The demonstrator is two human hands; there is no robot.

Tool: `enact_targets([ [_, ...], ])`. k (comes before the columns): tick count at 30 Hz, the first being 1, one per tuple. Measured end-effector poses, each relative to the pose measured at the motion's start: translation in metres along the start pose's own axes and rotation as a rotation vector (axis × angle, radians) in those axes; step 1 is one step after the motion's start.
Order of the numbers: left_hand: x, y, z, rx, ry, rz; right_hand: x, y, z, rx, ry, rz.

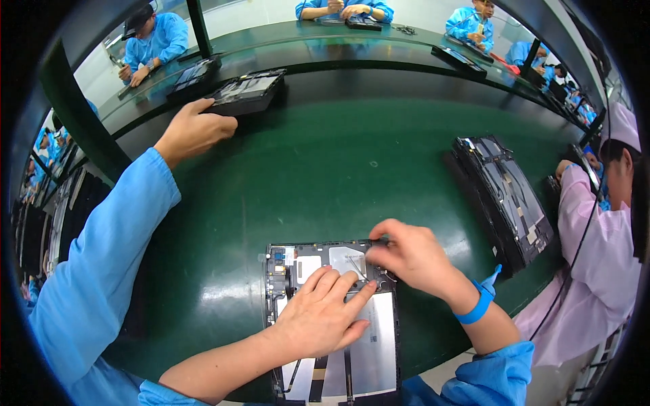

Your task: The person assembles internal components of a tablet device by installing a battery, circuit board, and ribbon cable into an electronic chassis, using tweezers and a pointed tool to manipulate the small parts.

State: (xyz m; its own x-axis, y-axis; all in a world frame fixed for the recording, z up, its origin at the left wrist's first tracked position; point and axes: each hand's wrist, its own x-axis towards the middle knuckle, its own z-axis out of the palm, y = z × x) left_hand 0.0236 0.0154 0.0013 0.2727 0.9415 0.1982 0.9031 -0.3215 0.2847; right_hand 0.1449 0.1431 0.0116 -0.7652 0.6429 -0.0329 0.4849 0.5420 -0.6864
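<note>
An opened tablet [379,331] lies on the green table in front of me, its inner parts showing: a large silvery panel, dark flat cables and small boards along the left edge. My left hand [321,311] rests flat across its upper middle, fingers stretched out, holding nothing. At the tablet's upper right corner is my right hand [409,260], a blue band around its wrist. Its thumb and fingers are bent together in a pinch; what lies between them is hidden. Beside the fingertips, a thin dark line crosses a pale label [347,257] on the tablet.
From the left, a co-worker's hand [196,130] holds the edge of another opened tablet [249,91] at the far side. A stack of opened tablets [504,199] stands at the right, near a person in pink [596,264]. Dark posts and a raised shelf [372,51] border the table's back.
</note>
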Motion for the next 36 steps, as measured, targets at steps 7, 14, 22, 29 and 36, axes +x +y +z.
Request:
enact_targets([
  [7, 0.003, -0.003, 0.002, -0.036, -0.047, 0.025, -0.028, 0.006, -0.025, 0.460, -0.073, 0.007],
  [14, 0.001, -0.005, 0.006, -0.017, -0.025, 0.038, -0.045, 0.023, 0.000, 0.888, -0.104, 0.156],
  [22, 0.002, -0.006, 0.005, -0.034, 0.015, 0.039, -0.052, 0.025, 0.016, 0.679, 0.121, -0.022],
  [29, -0.001, -0.007, 0.005, -0.051, -0.016, 0.030, -0.051, 0.022, 0.017, 0.502, 0.114, -0.083],
  [36, 0.000, -0.007, 0.006, -0.052, 0.018, 0.034, -0.048, 0.006, 0.008, -0.192, 0.075, -0.700],
])
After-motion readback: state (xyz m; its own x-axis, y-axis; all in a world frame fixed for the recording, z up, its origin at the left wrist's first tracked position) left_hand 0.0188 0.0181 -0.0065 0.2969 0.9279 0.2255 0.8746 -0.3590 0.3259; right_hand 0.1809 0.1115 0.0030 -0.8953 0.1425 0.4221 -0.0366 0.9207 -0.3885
